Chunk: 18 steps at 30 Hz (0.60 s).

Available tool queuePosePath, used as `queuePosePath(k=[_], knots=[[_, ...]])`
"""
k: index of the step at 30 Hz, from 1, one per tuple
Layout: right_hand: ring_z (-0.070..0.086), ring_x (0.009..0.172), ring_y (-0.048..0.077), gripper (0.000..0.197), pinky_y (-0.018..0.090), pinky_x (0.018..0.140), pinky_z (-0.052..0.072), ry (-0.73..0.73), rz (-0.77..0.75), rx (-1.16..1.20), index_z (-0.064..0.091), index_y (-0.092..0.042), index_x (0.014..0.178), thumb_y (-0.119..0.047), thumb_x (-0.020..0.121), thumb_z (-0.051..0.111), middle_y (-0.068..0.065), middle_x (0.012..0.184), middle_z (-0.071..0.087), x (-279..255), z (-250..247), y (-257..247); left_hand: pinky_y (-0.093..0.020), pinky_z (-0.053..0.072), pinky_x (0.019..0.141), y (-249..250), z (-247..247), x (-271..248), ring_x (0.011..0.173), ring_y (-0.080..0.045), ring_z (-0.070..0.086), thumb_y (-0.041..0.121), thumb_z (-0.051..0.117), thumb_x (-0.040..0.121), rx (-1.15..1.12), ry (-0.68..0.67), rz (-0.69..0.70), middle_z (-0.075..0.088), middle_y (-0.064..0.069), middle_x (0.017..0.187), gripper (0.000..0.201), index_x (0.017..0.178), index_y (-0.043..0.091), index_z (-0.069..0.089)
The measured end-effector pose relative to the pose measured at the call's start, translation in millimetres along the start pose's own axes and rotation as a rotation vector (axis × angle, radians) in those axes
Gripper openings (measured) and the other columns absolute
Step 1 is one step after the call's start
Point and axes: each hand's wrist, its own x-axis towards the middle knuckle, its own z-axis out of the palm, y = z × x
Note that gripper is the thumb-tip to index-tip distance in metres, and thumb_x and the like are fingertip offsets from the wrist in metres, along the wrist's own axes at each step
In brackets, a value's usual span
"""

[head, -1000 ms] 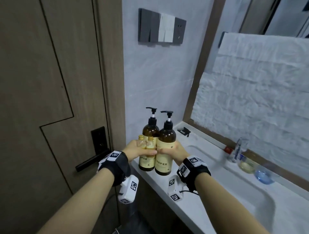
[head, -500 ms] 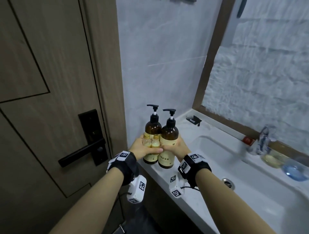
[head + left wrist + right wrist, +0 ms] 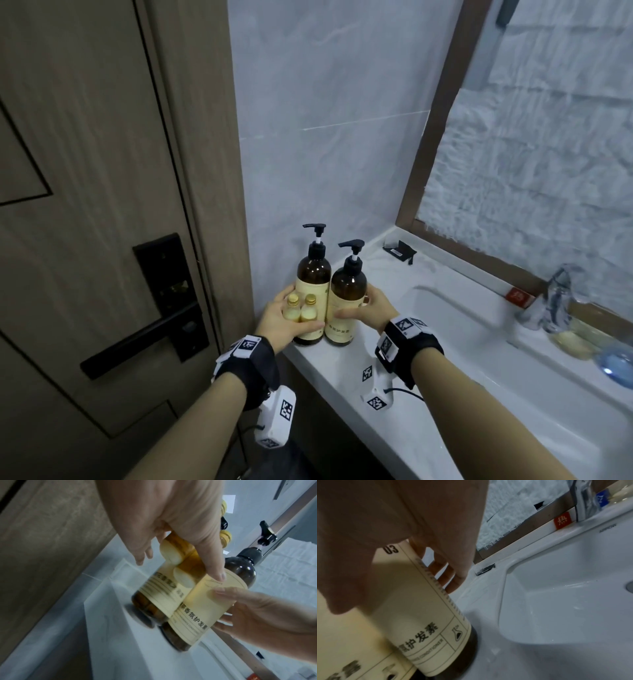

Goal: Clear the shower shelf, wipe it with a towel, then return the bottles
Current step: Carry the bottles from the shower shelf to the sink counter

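Four bottles stand clustered at the left end of the white vanity counter [image 3: 342, 373], hard by the tiled wall. Two are tall amber pump bottles with cream labels: the left pump bottle [image 3: 313, 274] sits just behind and touching the right pump bottle [image 3: 347, 291], whose base rests on the counter in the right wrist view. Two small yellow bottles [image 3: 301, 310] with gold caps are pressed against the front of the left pump bottle.

The left hand [image 3: 281, 323] wraps around the small bottles and the left pump bottle, its thumb lying across the front and reaching the right bottle's label; the left wrist view shows the fingers curled behind the pair. The right hand [image 3: 371, 308] grasps the right pump bottle, thumb on the label front, fingers curled round its far side.

To the right lie the white basin [image 3: 479, 329], a chrome faucet [image 3: 555, 298] with a red tag [image 3: 517, 296] beside it, and a blue dish [image 3: 616, 366] near the frame's edge. A wood-grain door [image 3: 85, 205] with a black lever handle [image 3: 137, 339] stands at left.
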Motion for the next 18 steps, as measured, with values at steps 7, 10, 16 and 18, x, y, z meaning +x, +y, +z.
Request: queuePosePath(k=[7,10,16,18], knots=[[0.059,0.109,0.021,0.07,0.034,0.093,0.048,0.019,0.001,-0.091,0.052,-0.021,0.126,-0.011,0.065,0.084,0.003,0.12,0.064,31,1,-11,-0.037,0.039,0.106,-12,-1,-3,0.116,-0.012,0.053,0.016,0.092,0.047,0.138,-0.016,-0.015,0.038,0.002,0.146,0.073,0.096,0.048,0.049],[0.055,0.113,0.019,0.078,0.033,0.096,0.045,0.033,-0.006,-0.048,0.047,-0.023,0.132,-0.008,0.064,0.084,0.001,0.126,0.061,35,8,-8,-0.029,0.03,0.107,-18,-1,3,0.121,-0.012,0.045,0.023,0.092,0.048,0.248,-0.018,0.0,0.023,0.006,0.15,0.055,0.087,0.043,0.059],[0.053,0.114,0.028,0.074,0.04,0.1,0.046,0.109,0.033,-0.221,0.042,-0.029,0.135,-0.028,0.071,0.08,0.011,0.128,0.044,46,21,-11,-0.028,0.028,0.109,-28,-3,18,0.12,-0.012,0.042,0.029,0.091,0.049,0.363,0.029,0.015,0.017,0.007,0.151,0.058,0.1,0.014,0.07],[0.053,0.115,0.03,0.077,0.038,0.098,0.046,0.147,0.041,-0.271,0.037,-0.025,0.139,-0.031,0.074,0.077,0.014,0.127,0.049,51,28,-12,-0.031,0.028,0.111,-28,-3,23,0.123,-0.014,0.041,0.034,0.09,0.046,0.39,0.017,0.002,0.018,0.01,0.149,0.068,0.106,0.01,0.069]])
